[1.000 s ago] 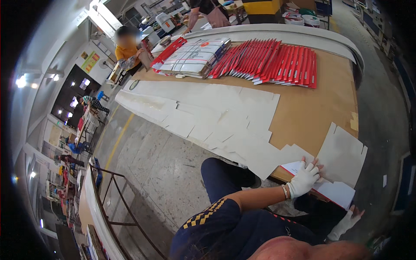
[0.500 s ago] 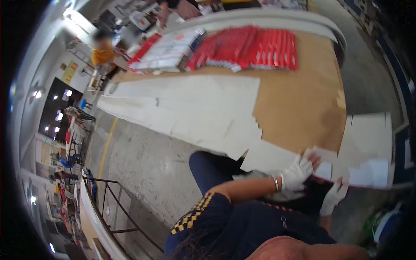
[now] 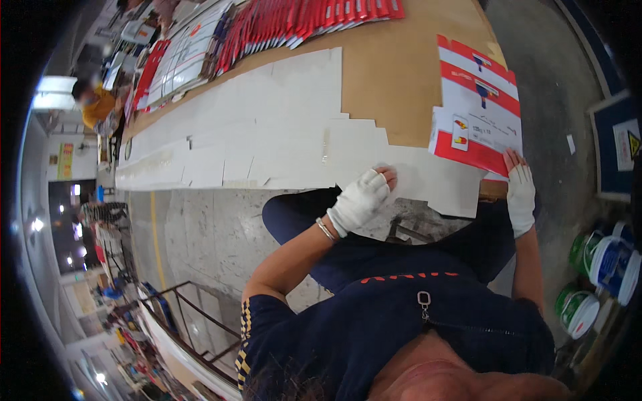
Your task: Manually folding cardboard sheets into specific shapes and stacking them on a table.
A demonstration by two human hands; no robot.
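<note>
My left hand (image 3: 364, 195), in a white fingerless glove, rests with its fingers curled on a flat white cardboard sheet (image 3: 428, 180) at the near edge of the brown table (image 3: 394, 73). My right hand (image 3: 519, 187), also gloved, grips the near edge of a red and white printed flat carton (image 3: 478, 107), which lies print side up on the table's right part. A long row of overlapping white flat sheets (image 3: 254, 127) stretches away to the left along the table.
Stacks of red and white flat cartons (image 3: 294, 23) lie at the table's far end. A person in a yellow top (image 3: 93, 103) sits far left. Several green and white tubs (image 3: 598, 267) stand on the floor at right. A metal frame rack (image 3: 180, 314) stands lower left.
The head view has swung closer over the table. My right hand has turned a flat carton over, print side up, on the right. My left hand stays on the white sheet.
</note>
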